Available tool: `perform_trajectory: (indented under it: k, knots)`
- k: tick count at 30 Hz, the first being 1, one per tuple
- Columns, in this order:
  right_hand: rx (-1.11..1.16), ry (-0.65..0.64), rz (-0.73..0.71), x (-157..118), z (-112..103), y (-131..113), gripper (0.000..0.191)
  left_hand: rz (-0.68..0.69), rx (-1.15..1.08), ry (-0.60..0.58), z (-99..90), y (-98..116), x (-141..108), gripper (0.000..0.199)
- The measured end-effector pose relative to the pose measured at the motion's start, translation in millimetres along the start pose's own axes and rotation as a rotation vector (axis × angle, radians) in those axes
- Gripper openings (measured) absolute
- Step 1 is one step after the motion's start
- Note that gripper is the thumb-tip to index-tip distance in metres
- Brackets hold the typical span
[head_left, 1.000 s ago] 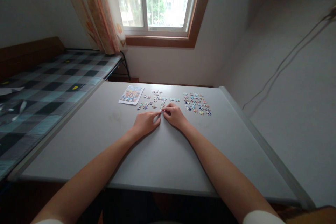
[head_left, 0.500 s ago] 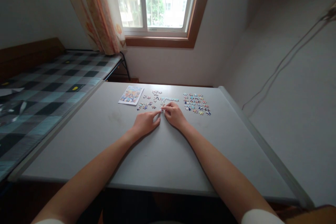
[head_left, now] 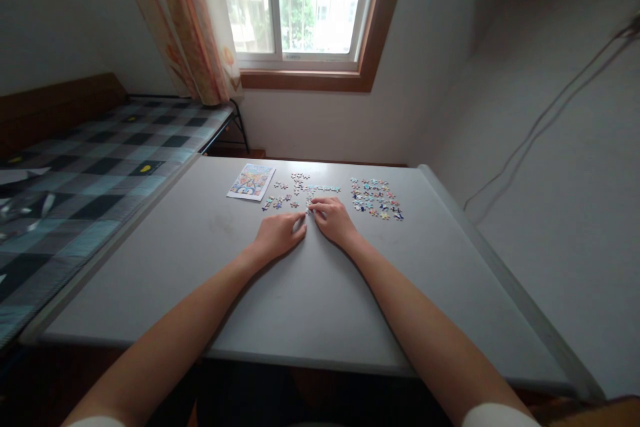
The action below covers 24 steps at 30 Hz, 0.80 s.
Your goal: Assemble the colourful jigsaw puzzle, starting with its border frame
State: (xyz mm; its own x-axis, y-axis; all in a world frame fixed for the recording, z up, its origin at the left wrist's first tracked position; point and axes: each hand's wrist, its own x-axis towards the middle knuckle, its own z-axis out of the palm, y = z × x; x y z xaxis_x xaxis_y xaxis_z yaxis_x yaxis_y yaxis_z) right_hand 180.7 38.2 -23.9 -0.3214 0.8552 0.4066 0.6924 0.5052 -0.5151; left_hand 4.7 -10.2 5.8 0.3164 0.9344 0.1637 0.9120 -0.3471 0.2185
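Note:
Small jigsaw puzzle pieces lie in a short column on the table between my hands. My left hand rests on the tabletop, its index finger stretched to the bottom of that column and its thumb held apart. From the other side, my right hand has thumb and index finger closed on a puzzle piece at the column, partly hidden by the fingers. A joined row of bluish pieces extends just beyond my right hand. To the left are several loose pieces.
Many spread-out pieces lie to the right on the grey-white table. A printed picture card lies at the back left. A bed with a checked cover stands along the left side, and a wall rises on the right.
My hands stay almost in place at the column, with only slight finger movement. The whole view has shifted very slightly.

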Motion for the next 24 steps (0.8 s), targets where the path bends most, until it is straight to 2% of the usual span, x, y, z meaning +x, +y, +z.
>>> perform_trajectory:
  k: [24]
  knots:
    - [-0.047,-0.02,0.022,-1.2,-3.8,-5.7,0.029,0.008,0.001,0.002,0.8,-0.2,0.2,0.033]
